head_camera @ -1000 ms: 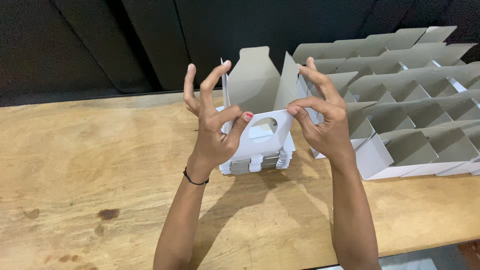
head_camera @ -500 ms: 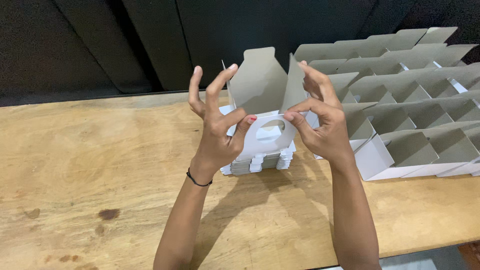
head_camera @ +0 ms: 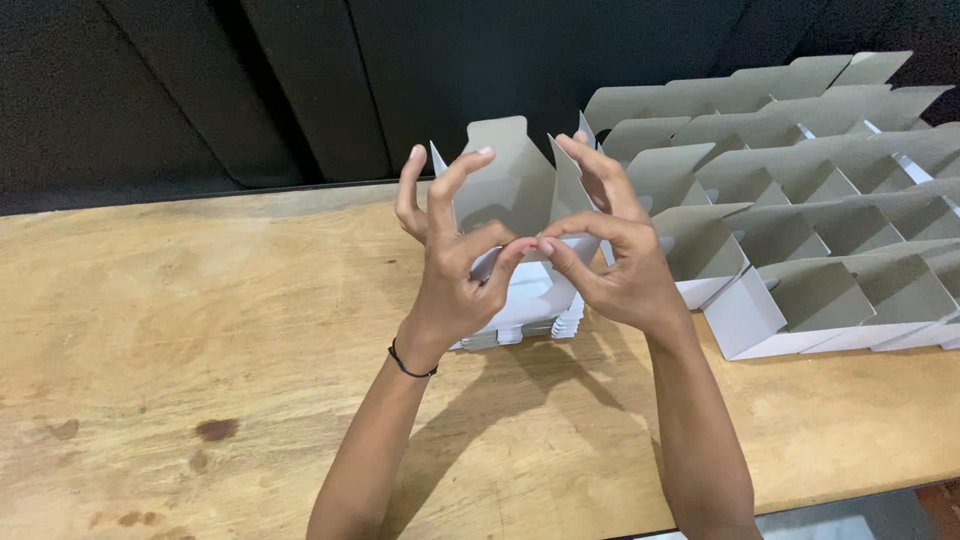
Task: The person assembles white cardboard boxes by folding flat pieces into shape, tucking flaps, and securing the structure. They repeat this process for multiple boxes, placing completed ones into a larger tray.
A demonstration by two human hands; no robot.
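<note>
Looking down from the head camera, I see the wooden table (head_camera: 200, 330) filling most of the view, pale with a few dark stains toward 8 o'clock. Off at 2 o'clock a large cluster of folded grey cardboard boxes (head_camera: 800, 210) stands in rows, flaps upright. Dead centre, just toward 12 o'clock from my wrists, a grey cardboard carton (head_camera: 512, 180) stands open on a low stack of flat cartons (head_camera: 530, 322). My left hand (head_camera: 455, 275) pinches the carton's near flap between thumb and a bent finger, the other fingers splayed upward. My right hand (head_camera: 610, 260) mirrors it, thumb and forefinger closed on the same flap, tips nearly touching the left's. A thin black band (head_camera: 410, 362) circles my left wrist.
</note>
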